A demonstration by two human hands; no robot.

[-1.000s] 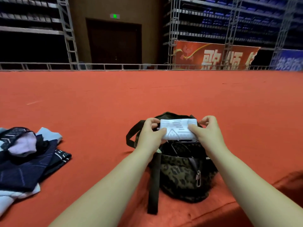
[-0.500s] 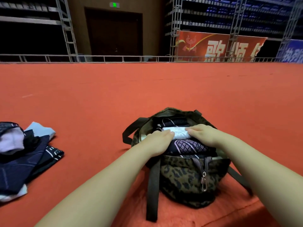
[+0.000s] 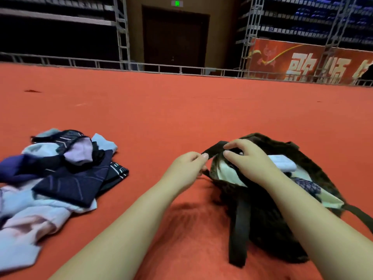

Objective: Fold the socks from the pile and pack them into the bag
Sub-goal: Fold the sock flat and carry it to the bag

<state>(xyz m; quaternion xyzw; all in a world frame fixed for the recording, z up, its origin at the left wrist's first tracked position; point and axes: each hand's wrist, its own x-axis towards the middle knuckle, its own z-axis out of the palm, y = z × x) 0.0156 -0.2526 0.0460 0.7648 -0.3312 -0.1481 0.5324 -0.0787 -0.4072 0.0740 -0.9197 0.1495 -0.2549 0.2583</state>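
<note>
A dark leopard-print bag (image 3: 262,229) stands open on the red carpet at the right. A folded white sock (image 3: 282,163) lies inside it on top, with a dark patterned sock (image 3: 306,185) beside it. My left hand (image 3: 186,168) pinches the end of the bag's dark strap (image 3: 214,148) at the left rim. My right hand (image 3: 248,158) rests over the bag's opening, fingers touching the same strap, holding no sock. The sock pile (image 3: 56,178) of navy, pale blue, pink and black socks lies on the carpet at the left.
The red carpet (image 3: 181,110) stretches far ahead to a metal railing (image 3: 141,66). Behind it are scaffolding, a dark door and a red banner (image 3: 302,61). A second bag strap (image 3: 239,233) hangs down the bag's front.
The white folded sock went from both hands into the bag and was let go. My view shifted right-to-left, and both hands now sit at the bag's strap on its left rim.
</note>
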